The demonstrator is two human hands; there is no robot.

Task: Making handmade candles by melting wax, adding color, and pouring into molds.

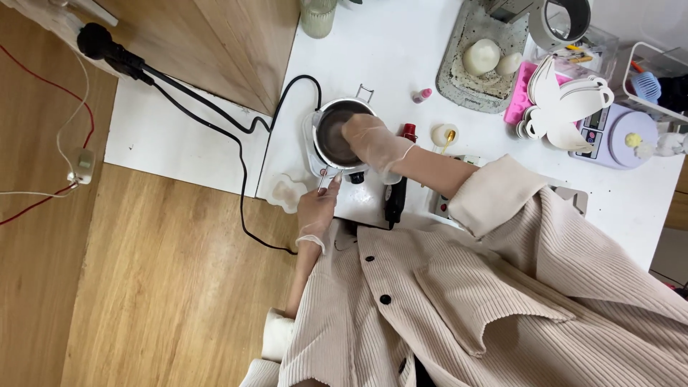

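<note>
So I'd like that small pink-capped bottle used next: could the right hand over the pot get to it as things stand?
Probably yes. The right hand hovers over the metal pot, and the pink-capped bottle lies close beside it on bare white table, with nothing between them.

Pot [337, 136] hemmed: cord [290, 93] left, bottle [408, 131] right.

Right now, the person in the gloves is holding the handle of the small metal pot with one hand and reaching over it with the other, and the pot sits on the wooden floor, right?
Not quite. The small metal pot sits on a white table, not the wooden floor; the head view shows this. The rest holds: the gloved left hand is at the pot's handle, and the gloved right hand reaches over the pot.
</note>
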